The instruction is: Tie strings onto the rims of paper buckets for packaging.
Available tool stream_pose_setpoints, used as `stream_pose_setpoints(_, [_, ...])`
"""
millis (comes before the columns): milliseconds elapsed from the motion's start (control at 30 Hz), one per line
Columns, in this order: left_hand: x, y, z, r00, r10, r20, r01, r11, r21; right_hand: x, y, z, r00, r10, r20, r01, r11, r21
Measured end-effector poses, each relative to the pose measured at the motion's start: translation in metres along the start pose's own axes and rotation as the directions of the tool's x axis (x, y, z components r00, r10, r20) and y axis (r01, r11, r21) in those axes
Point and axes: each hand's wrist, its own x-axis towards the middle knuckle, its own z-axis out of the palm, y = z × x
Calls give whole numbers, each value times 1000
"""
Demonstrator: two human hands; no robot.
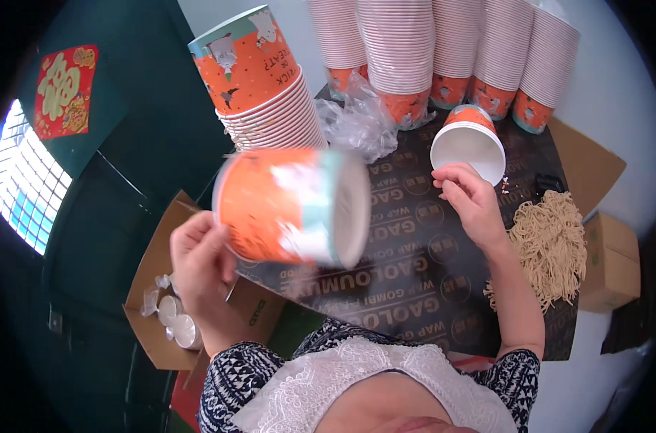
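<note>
My left hand (201,256) grips an orange paper bucket (263,206) by its rim. The bucket is tilted on its side and smeared by motion, with its pale teal base end turned to the right. My right hand (476,206) has its fingers curled together beside the rim of a second paper bucket (468,153), which lies on the table with its white inside toward me. Whether those fingers touch that rim or pinch something small cannot be made out. A heap of beige cords (548,249) lies to the right of my right forearm.
A nested stack of orange buckets (248,68) rises at the back left. Several plastic-wrapped stacks (400,58) stand along the far edge of the dark printed table (385,289), beside crumpled clear plastic (364,119). An open carton (151,346) is at lower left; a closed carton (609,263) is at right.
</note>
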Motion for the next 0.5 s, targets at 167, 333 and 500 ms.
stream_pose_setpoints(167, [6, 17, -47, 890, 317, -327, -342, 939, -22, 0, -4, 1, 1000, -21, 8, 20, 999, 31])
stream_pose_setpoints(333, [28, 41, -61, 744, 492, -452, -528, 848, 53, 0, -7, 5, 999, -32, 24, 31, 999, 45])
stream_pose_setpoints(500, [103, 74, -54, 586, 579, -567, -702, 712, 2, -2, -4, 3, 998, -41, 37, 39, 998, 57])
